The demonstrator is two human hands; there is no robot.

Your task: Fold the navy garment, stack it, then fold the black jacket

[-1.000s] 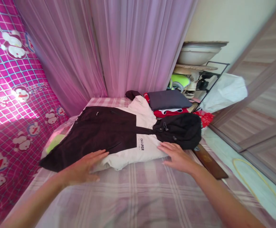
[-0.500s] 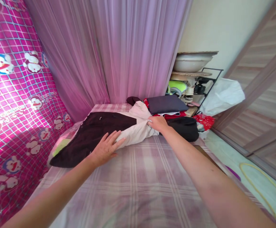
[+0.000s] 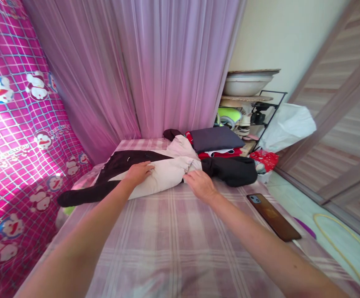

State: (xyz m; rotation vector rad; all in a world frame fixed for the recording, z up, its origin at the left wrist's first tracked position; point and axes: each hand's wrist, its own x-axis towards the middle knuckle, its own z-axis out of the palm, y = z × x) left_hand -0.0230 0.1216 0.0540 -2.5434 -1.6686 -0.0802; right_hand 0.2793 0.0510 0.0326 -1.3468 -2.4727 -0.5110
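A black-and-white long-sleeved top (image 3: 164, 176) lies across the bed, its white part lapped over some of the black. My left hand (image 3: 139, 173) rests flat on the white cloth with its fingers stretched out. At the near edge of the white cloth, my right hand (image 3: 200, 185) has its fingers curled onto the fabric. One black sleeve (image 3: 87, 194) runs out to the left. A black bunched piece (image 3: 232, 169) lies to the right, touching the white cloth.
Behind the top's right end, a folded dark grey cloth (image 3: 217, 138) lies on red clothing (image 3: 226, 155). A brown phone (image 3: 271, 215) with a cable sits near the bed's right edge. Beyond are a rack (image 3: 273, 105) with basins and a white bag (image 3: 291, 124). Pink curtains stand left and behind.
White cloth has come toward me and left over the black part. My left hand has moved slightly up, my right hand down and toward me. The phone is now uncovered by my arm.
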